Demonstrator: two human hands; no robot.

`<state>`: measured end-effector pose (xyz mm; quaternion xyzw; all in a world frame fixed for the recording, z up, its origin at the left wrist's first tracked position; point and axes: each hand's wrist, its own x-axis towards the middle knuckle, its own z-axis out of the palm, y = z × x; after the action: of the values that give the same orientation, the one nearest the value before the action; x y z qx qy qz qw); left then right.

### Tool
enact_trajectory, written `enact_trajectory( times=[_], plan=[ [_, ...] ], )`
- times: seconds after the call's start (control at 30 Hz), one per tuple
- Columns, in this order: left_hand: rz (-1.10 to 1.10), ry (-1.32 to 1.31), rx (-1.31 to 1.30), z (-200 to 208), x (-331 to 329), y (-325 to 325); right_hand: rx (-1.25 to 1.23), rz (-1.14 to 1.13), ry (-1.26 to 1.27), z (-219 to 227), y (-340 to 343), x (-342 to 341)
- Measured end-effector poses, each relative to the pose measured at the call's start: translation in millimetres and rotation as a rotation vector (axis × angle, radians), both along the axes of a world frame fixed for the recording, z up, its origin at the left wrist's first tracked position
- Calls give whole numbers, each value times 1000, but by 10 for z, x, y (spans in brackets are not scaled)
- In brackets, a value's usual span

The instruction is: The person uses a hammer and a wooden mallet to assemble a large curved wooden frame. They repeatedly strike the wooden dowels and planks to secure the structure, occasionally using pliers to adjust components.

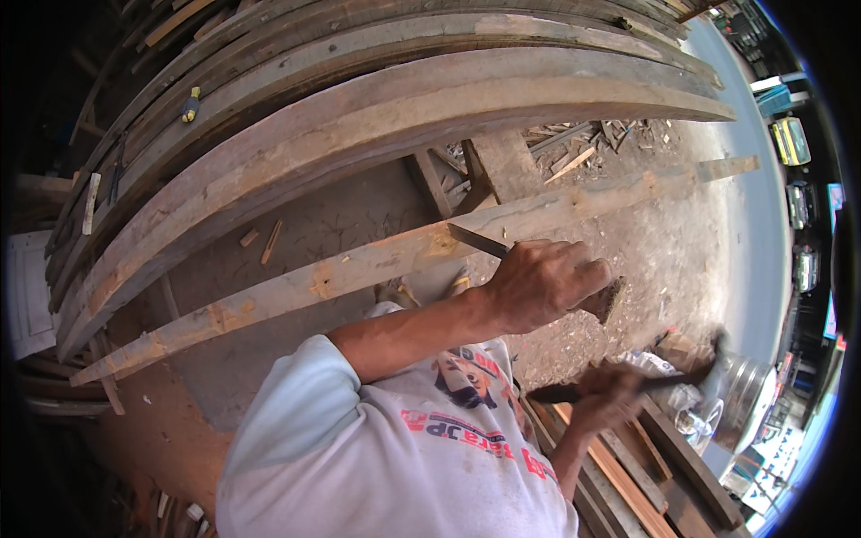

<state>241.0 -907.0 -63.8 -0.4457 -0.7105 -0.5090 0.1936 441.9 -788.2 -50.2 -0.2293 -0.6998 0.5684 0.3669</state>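
Observation:
My left hand (547,285) is wrapped around the handle of a chisel (477,239), whose worn wooden butt (613,300) sticks out past my fist. The dark flat blade rests with its tip on a long wooden beam (359,262), at a pale, freshly cut patch (439,242). Off to the lower right, my right hand (610,394) grips the dark handle of a hammer (677,380). The hammer is raised away from the chisel, and its head is smeared by motion.
Thick curved-looking timbers (395,108) lie beyond the beam, with a yellow-and-dark screwdriver handle (191,105) on one. A wooden block (511,166) stands under the beam. More boards (619,466) and a metal drum (746,403) are at right. Chips litter the ground; a road (749,206) runs past.

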Motion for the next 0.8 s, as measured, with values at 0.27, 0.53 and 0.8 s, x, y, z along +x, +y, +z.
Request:
enact_trajectory(
  times=[0.27, 0.53, 0.8],
  plan=[
    [57, -38, -58, 1, -58, 67, -157, -101, -129, 270, 181, -207],
    [95, -129, -136, -23, -120, 185, 194, 107, -343, -21, 176, -313],
    [142, -141, -242, -102, -135, 237, -200, -143, -120, 400, 478, -540]
  ],
)
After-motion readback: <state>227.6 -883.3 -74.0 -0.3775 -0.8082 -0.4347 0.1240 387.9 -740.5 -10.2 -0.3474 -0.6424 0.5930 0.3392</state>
